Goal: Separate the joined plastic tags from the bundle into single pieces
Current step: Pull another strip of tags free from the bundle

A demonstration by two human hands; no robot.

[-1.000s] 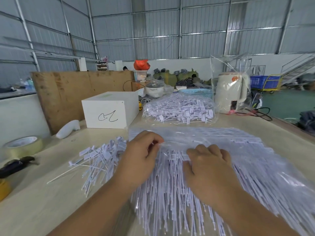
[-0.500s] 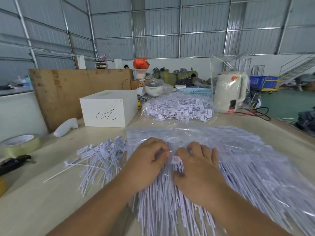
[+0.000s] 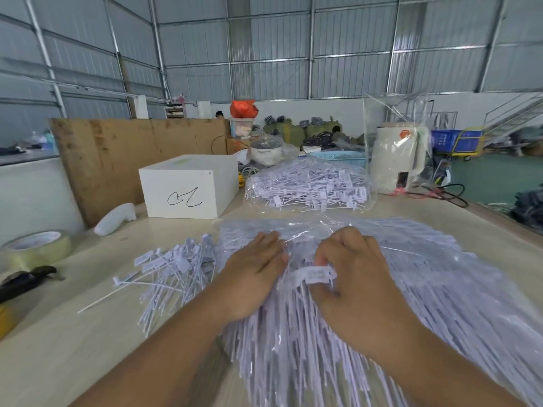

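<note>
Overhead, corrugated metal walls [image 3: 264, 54] enclose a pale worktable [image 3: 73, 348].

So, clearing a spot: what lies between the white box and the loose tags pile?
Bare tabletop between white box and loose tags, in the head view.

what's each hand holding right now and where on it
The right hand pinches a strip of joined tags at its flat head end, lifted off the bundle. The left hand rests on the bundle beside it; its fingertips are hidden, so its grip cannot be told.
</note>
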